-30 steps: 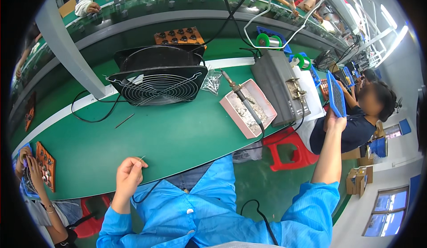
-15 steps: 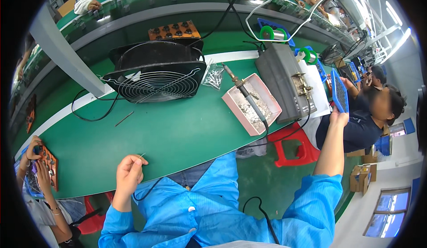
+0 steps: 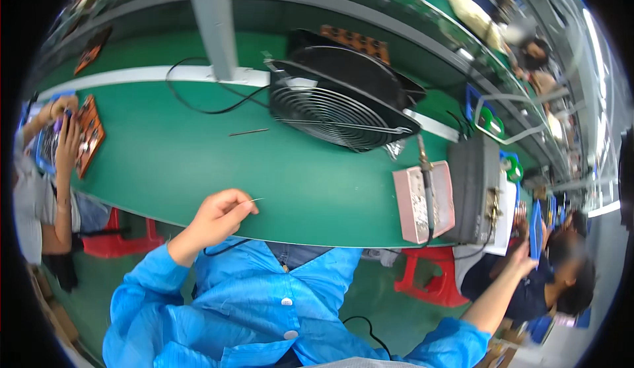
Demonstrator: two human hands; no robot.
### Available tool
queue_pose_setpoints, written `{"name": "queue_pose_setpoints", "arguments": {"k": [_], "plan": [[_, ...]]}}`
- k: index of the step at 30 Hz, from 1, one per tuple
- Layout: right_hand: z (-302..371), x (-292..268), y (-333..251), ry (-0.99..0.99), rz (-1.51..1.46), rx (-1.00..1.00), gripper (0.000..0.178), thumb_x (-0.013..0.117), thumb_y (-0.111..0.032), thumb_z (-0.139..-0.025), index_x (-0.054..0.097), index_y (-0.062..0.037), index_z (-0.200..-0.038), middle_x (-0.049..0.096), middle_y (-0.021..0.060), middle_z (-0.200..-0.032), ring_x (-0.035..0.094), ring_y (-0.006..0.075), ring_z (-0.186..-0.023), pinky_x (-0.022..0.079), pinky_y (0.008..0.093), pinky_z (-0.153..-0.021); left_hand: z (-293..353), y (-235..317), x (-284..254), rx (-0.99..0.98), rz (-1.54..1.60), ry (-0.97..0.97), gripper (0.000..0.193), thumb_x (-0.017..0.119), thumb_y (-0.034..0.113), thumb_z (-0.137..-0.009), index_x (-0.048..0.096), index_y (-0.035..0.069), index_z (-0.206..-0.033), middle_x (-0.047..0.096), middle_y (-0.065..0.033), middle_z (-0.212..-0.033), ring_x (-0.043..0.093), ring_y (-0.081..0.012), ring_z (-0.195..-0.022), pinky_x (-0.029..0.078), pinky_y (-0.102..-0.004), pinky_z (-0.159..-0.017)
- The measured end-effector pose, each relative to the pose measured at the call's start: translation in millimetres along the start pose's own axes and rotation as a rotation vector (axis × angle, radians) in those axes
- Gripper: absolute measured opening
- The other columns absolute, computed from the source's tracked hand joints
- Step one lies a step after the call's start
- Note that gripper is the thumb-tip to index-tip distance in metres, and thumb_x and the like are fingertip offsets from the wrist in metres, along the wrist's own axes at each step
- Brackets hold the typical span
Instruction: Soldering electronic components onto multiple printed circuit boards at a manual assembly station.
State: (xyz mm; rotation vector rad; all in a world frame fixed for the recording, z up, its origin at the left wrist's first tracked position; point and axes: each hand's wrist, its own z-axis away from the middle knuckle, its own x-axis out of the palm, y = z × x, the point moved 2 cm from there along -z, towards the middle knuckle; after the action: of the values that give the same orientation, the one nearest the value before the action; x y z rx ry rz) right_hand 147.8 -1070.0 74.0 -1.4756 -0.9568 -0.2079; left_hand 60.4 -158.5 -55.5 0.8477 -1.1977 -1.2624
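At the near edge of the green table, my left hand (image 3: 228,216) pinches a short, thin wire (image 3: 257,200) between thumb and fingertips. Out to the right, my right hand (image 3: 523,261) grips a blue tray (image 3: 535,229), which appears nearly edge-on. A co-worker in a dark top sits just beyond the tray; whether their hand touches it I cannot tell. A soldering iron (image 3: 428,193) lies across a pink box (image 3: 411,203) holding silvery scraps. Beside that box stands a dark grey unit (image 3: 472,183) with brass-coloured fittings.
A black fan (image 3: 340,107) with a wire grille stands at the table's back. A thin rod (image 3: 249,132) lies before it. Green spools (image 3: 490,122) sit at the right. Another person at far left handles an orange panel (image 3: 90,137). A red stool (image 3: 432,277) stands below.
The view has swung to the right relative to the table's left side, shifting the fan and boxes rightward in the picture. Both hands keep their holds; the tray now looks narrower.
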Motion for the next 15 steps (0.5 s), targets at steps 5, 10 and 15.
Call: {"name": "queue_pose_setpoints", "arguments": {"k": [5, 10, 15], "plan": [[158.1, 122.1, -34.0, -0.050, 1.081, -0.672, 0.036, 0.044, -0.010, -0.105, 0.057, 0.0184, -0.122, 0.070, 0.0202, -0.113, 0.072, 0.0281, -0.098, 0.063, 0.0328, -0.075, -0.1, 22.5, 5.2, 0.232, -0.295, -0.100, 0.012, 0.067, 0.014, -0.100, 0.073, 0.002, -0.099, 0.064, -0.0039, -0.095, 0.059, -0.0129, -0.083, 0.047, -0.0282, -0.070], [432.5, 192.9, 4.0, -1.290, 0.564, -0.478, 0.017, 0.062, -0.014, -0.099, 0.064, 0.0035, -0.100, 0.071, 0.0169, -0.092, 0.070, 0.0256, -0.082, 0.055, 0.0329, -0.074, 5.8, 55.9, 28.7, 0.462, -0.438, -0.377, 0.015, 0.069, 0.016, -0.098, 0.075, 0.006, -0.108, 0.064, -0.0084, -0.090, 0.064, -0.0236, -0.080, 0.051, -0.0354, -0.067], [600.1, 201.0, 74.7, -1.918, 0.684, 0.090, 0.025, 0.079, -0.007, -0.084, 0.071, 0.0007, -0.106, 0.073, 0.0135, -0.106, 0.071, 0.0282, -0.084, 0.058, 0.0340, -0.071, 2.0, 67.7, 43.9, 0.520, -0.554, -0.531, 0.022, 0.067, 0.023, -0.100, 0.070, 0.007, -0.113, 0.060, -0.0098, -0.090, 0.065, -0.0284, -0.080, 0.054, -0.0397, -0.068]]}}
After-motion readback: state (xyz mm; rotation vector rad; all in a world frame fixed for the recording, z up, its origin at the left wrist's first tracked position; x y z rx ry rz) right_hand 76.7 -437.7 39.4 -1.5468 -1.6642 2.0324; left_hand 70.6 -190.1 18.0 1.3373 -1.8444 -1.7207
